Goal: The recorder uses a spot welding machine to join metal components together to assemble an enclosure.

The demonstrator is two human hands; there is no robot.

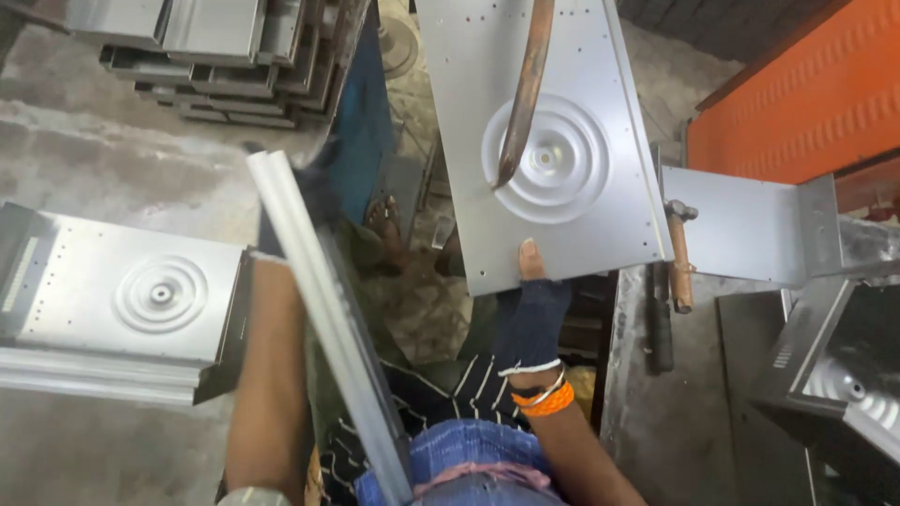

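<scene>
My right hand [532, 314], in a dark blue glove with the thumb bare, grips the near edge of a grey sheet-metal panel [600, 215] stamped with raised rings. A rusty curved rod [525, 84] rests with its tip on the rings. My left hand [305, 192], in a dark glove and blurred, is closed on the upper part of a long, pale metal strip [328, 319]. The strip slants from the upper left down toward my lap and hides part of the hand.
A second ringed panel [159, 295] lies at the left, and stacked metal trays [216, 56] stand at the top left. A hammer [680, 258] lies beside a flat sheet [741, 225]. An orange sheet [806, 94] is at the top right, a metal box [844, 375] at the right. A bare foot [384, 225] is below.
</scene>
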